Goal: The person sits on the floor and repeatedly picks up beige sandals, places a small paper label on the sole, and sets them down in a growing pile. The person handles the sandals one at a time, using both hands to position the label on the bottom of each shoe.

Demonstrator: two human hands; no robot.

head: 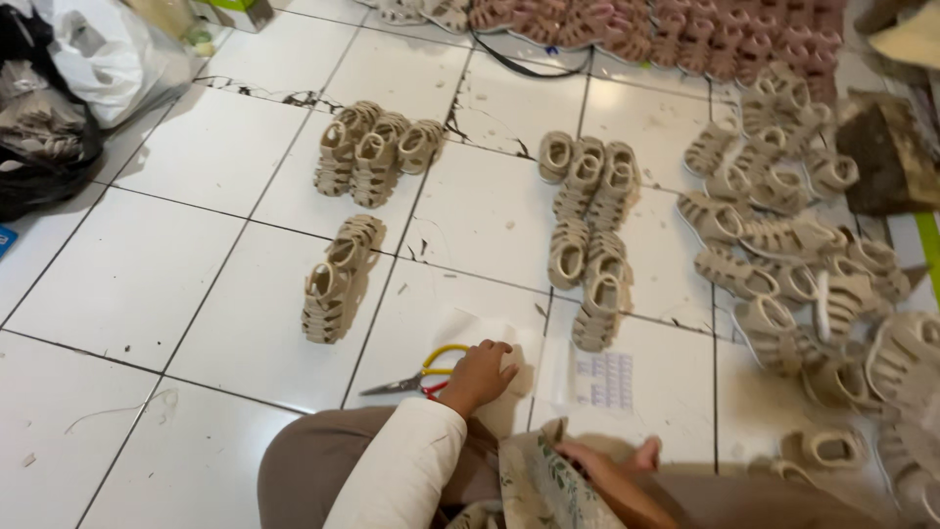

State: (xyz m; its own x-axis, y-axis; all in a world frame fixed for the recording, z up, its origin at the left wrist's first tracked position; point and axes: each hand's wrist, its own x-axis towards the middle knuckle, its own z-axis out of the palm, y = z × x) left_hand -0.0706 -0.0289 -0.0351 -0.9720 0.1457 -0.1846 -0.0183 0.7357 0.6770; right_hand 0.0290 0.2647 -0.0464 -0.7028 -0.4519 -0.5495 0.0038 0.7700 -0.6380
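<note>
My left hand [479, 376], in a white sleeve, rests with bent fingers on a white paper sheet [460, 328] on the tiled floor. It touches the yellow and red handles of a pair of scissors [406, 381], whose blades point left. My right hand [609, 460] is low in the view at the edge of a floral cloth [539, 485] on my lap, thumb sticking up, fingers partly hidden by the cloth. A sheet of small printed labels [604, 380] lies between the two hands.
Beige child-size sandals lie in groups on the floor: one row [336, 279], a cluster [374, 152], a middle stack [590, 230] and a big heap [813, 264] at the right. Pink sandals [705, 34] line the back. Plastic bags [59, 88] sit far left.
</note>
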